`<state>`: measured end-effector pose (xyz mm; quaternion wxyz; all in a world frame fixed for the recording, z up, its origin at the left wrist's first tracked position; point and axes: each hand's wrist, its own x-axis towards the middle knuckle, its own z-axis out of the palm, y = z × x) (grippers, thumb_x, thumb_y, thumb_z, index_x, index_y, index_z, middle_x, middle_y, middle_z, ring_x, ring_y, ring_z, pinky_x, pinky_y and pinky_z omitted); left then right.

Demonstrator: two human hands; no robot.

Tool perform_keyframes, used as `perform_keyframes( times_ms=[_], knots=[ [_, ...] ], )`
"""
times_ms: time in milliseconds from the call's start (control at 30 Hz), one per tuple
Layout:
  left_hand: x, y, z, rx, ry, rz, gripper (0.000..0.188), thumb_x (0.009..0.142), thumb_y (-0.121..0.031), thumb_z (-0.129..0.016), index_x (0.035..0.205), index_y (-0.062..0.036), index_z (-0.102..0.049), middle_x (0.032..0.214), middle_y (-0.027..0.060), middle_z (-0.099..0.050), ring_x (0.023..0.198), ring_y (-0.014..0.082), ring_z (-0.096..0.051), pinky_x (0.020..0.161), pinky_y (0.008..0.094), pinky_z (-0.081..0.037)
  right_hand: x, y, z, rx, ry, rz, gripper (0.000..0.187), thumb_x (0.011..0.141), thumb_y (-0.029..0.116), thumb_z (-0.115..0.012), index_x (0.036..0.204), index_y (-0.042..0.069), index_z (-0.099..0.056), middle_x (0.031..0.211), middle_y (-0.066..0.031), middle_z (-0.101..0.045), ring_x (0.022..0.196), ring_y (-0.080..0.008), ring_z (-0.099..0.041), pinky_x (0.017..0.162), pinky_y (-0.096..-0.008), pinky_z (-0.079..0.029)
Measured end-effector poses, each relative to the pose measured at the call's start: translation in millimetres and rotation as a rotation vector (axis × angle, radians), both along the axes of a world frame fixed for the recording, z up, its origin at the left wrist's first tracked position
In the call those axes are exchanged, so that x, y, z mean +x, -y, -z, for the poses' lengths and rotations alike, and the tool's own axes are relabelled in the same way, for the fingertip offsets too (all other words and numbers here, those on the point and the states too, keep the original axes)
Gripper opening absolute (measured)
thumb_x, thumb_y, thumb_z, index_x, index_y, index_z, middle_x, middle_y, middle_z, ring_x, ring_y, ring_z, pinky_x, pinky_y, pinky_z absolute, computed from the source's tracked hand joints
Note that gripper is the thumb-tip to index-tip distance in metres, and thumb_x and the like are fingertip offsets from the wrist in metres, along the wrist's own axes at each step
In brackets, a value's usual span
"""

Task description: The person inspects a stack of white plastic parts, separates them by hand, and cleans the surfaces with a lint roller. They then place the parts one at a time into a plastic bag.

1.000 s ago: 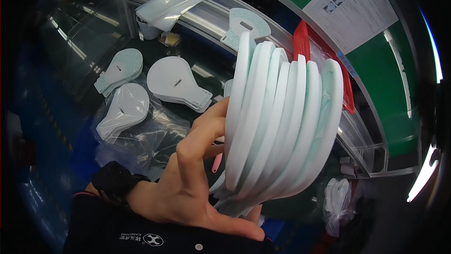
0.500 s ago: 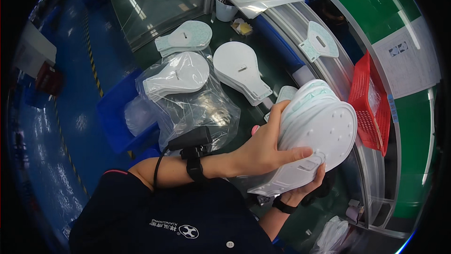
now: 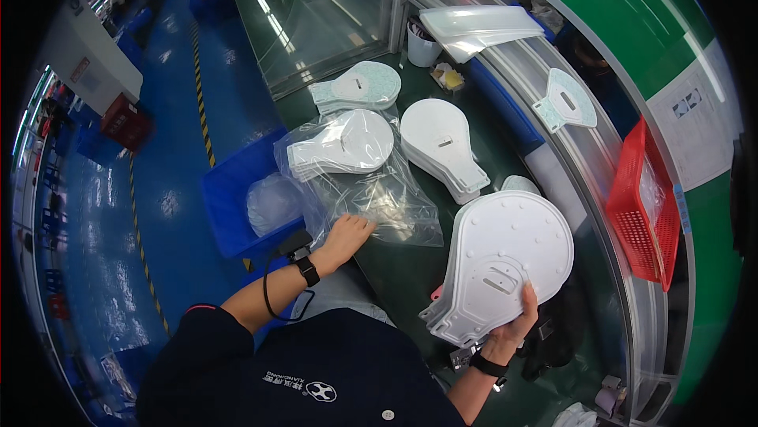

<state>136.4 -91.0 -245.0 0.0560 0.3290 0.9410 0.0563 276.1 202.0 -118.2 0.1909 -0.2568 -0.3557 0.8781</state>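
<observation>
My right hand [image 3: 517,320] grips a stack of white, paddle-shaped plastic panels [image 3: 513,241] at its near right edge, thumb on top. The top panel has a slot and small round bumps; the fingers beneath are hidden. My left hand [image 3: 347,237] is closed at the near edge of a clear plastic bag [image 3: 399,218], fingers bent onto the film. Inside that bag lies another stack of white panels [image 3: 351,139]. Just right of it sits a further white stack [image 3: 438,139], and behind is a stack with a pale green patterned top [image 3: 363,83].
A blue bin [image 3: 225,190] holding clear plastic stands left of the table. Along the right are a metal-framed ledge with a single pale green panel [image 3: 568,99], and a red basket [image 3: 643,206]. A white cup [image 3: 421,48] and clear sheets [image 3: 482,24] are at the back.
My left hand has left the held stack and moved left to the plastic bag. The stack in my right hand has been lowered and lies flatter. The view has shifted.
</observation>
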Motion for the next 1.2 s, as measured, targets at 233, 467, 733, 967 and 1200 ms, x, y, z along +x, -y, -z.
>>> perform_keyframes(
  times_ms=[233, 467, 733, 967, 1200],
  knots=[
    [-26, 5, -54, 0.456, -0.246, -0.072, 0.060, 0.067, -0.022, -0.073, 0.122, -0.0095, -0.050, 0.120, 0.0138, -0.049, 0.108, 0.0296, -0.048, 0.087, 0.0390, -0.040, -22, 25, 1, -0.027, 0.011, -0.206, 0.044, 0.077, 0.018, -0.056, 0.109, -0.012, -0.052, 0.103, -0.0224, -0.060, 0.091, -0.0313, -0.062, 0.081, -0.0404, -0.051],
    [-18, 28, -26, 0.289, 0.172, -0.245, 0.024, 0.075, -0.016, -0.064, 0.093, -0.0027, -0.055, 0.075, 0.0172, -0.062, 0.073, 0.0368, -0.061, 0.062, 0.0482, -0.045, -39, 57, -22, 0.190, 0.320, -0.193, 0.045, 0.082, 0.023, -0.059, 0.116, -0.007, -0.053, 0.115, -0.0184, -0.055, 0.106, -0.0274, -0.052, 0.094, -0.0382, -0.039],
    [-55, 5, -74, 0.573, -0.136, -0.363, 0.024, 0.088, -0.024, -0.052, 0.077, -0.0036, -0.056, 0.071, 0.0153, -0.059, 0.063, 0.0344, -0.059, 0.054, 0.0443, -0.046, -44, 63, -20, 0.222, 0.278, -0.310, 0.043, 0.082, 0.022, -0.059, 0.116, -0.004, -0.052, 0.115, -0.0168, -0.054, 0.106, -0.0283, -0.052, 0.094, -0.0401, -0.040],
    [-107, -10, -133, 0.584, -0.251, -0.307, 0.022, 0.087, -0.025, -0.053, 0.079, -0.0054, -0.060, 0.073, 0.0132, -0.060, 0.069, 0.0328, -0.060, 0.059, 0.0411, -0.049, -65, 77, 1, 0.142, 0.063, -0.469, 0.067, 0.069, 0.012, -0.063, 0.128, -0.005, -0.036, 0.113, -0.0185, -0.053, 0.096, -0.0281, -0.058, 0.084, -0.0370, -0.048],
    [-94, 20, -160, 0.554, -0.415, -0.276, 0.021, 0.088, -0.025, -0.053, 0.088, -0.0067, -0.063, 0.078, 0.0113, -0.063, 0.067, 0.0305, -0.062, 0.057, 0.0376, -0.050, -104, 100, 7, 0.402, 0.064, -0.458, 0.072, 0.069, 0.006, -0.067, 0.134, 0.001, -0.034, 0.126, -0.0135, -0.045, 0.112, -0.0230, -0.046, 0.096, -0.0314, -0.035]
  ],
)
